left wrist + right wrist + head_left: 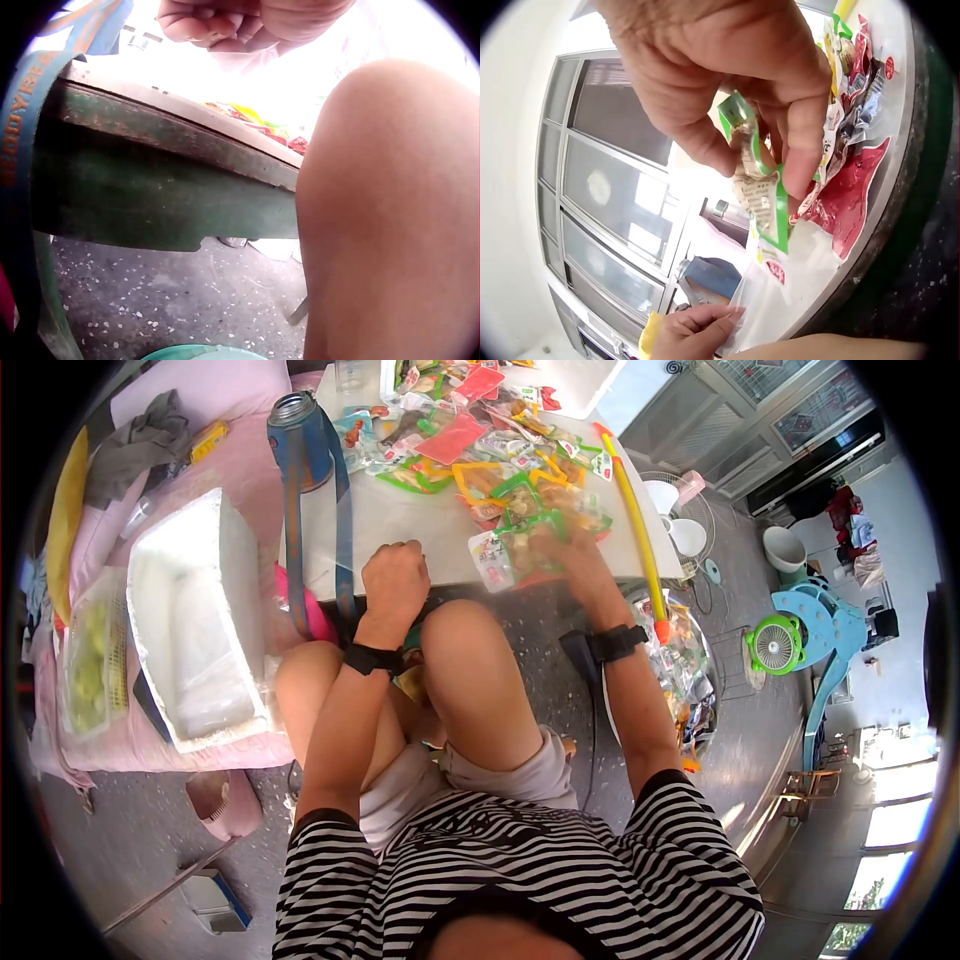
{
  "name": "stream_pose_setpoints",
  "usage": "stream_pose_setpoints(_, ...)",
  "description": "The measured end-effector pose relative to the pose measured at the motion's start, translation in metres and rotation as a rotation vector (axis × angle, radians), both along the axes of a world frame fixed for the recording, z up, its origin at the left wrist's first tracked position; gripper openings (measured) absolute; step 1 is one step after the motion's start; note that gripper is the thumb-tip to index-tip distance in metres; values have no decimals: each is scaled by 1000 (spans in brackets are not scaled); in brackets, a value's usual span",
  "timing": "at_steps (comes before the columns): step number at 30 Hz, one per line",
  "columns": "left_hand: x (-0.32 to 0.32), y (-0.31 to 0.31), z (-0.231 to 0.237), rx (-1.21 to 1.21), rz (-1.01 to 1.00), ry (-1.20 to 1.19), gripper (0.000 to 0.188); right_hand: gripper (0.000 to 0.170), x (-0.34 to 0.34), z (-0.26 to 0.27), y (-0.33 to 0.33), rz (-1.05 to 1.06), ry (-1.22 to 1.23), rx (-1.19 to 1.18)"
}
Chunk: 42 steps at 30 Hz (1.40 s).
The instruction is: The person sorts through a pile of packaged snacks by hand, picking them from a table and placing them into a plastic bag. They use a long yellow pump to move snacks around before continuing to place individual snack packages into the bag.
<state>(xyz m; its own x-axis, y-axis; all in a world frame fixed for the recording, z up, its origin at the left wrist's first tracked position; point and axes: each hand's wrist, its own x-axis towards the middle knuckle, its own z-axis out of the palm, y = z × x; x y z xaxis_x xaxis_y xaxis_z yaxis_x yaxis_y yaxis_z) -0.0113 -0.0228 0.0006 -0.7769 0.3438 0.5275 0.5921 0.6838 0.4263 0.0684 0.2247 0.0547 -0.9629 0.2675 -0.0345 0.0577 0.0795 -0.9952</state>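
Packets [490, 450] lie in a loose heap on the table [440, 525] in front of you, with the pink bed [240, 450] along its left. The heap spreads toward your side, probably so you can pick from it without stretching. On the bed, the foam box [237, 560] lies with its open side facing you, within your left arm's reach. Along the table's right edge runs the yellow stick [640, 525], its near end overhanging; it may serve as a stop against packets sliding off. The flask [303, 450] stands upright at the left edge, apart from most of the heap, its strap [344, 540] hanging over the near side.

Your left hand [396, 578] is at the table's near edge, fingers curled in; whether they pinch anything, I cannot tell. Your right hand [585, 570] is at the heap's near right side, fingers and thumb gripping one packet [761, 199]. That green-edged packet hangs with its printed lower part free, as a light pinch at the top seems enough for something so thin.
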Motion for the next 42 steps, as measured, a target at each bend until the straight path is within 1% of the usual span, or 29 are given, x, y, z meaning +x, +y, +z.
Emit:
stream_pose_setpoints(2, 0, -1, 0, 21, -6, 22, 11, 28, 8, 32, -17, 22, -51, 6)
stream_pose_setpoints(5, -1, 1, 0, 41, -24, 32, 11, 27, -5, 28, -13, 201, -153, 58)
stream_pose_setpoints(9, 0, 4, -1, 45, -60, 54, 9, 23, -9, 15, -47, 267, -287, 237)
stream_pose_setpoints(12, 0, 4, -2, 39, -56, 72, 8, 24, -2, 2, -74, 273, -259, 260)
stream_pose_setpoints(13, 0, 4, -1, 47, -55, 91, 7, 28, -2, 3, -78, 274, -225, 342)
stream_pose_setpoints(16, 0, 5, -4, 44, -59, 96, 8, 34, 3, 6, -76, 374, -282, 181)
stream_pose_setpoints(19, -2, 5, -6, 40, -58, 72, 8, 39, 7, -14, -62, 469, 24, 339)
stream_pose_setpoints(22, -1, 3, -5, 27, -52, 46, 8, 38, 12, -33, -53, 333, -69, 106)
stream_pose_setpoints(25, -2, 2, -4, 31, -46, 53, 8, 31, 16, -25, -49, 204, 62, 69)
stream_pose_setpoints(28, -1, 3, -3, 21, -45, 56, 9, 24, 15, 0, -46, 125, 41, 42)
stream_pose_setpoints(31, 2, 8, -3, 31, -60, 81, 9, 23, 0, -5, -38, 70, 111, 158)
stream_pose_setpoints(34, 2, 8, -2, 40, -60, 98, 8, 23, 2, 9, -57, -96, -94, 225)
stream_pose_setpoints(37, 5, 8, 4, 57, -82, 109, 5, 26, -9, -13, -52, 79, -1, 172)
stream_pose_setpoints(38, 6, 9, 6, 66, -95, 115, 5, 26, -10, -17, -50, 72, -68, 116)
stream_pose_setpoints(40, 5, 10, 5, 78, -100, 122, 6, 26, -11, -7, -60, 56, -204, 4)
stream_pose_setpoints(42, 5, 12, 7, 118, -135, 129, 8, 28, -25, -14, -61, 69, -177, -94)
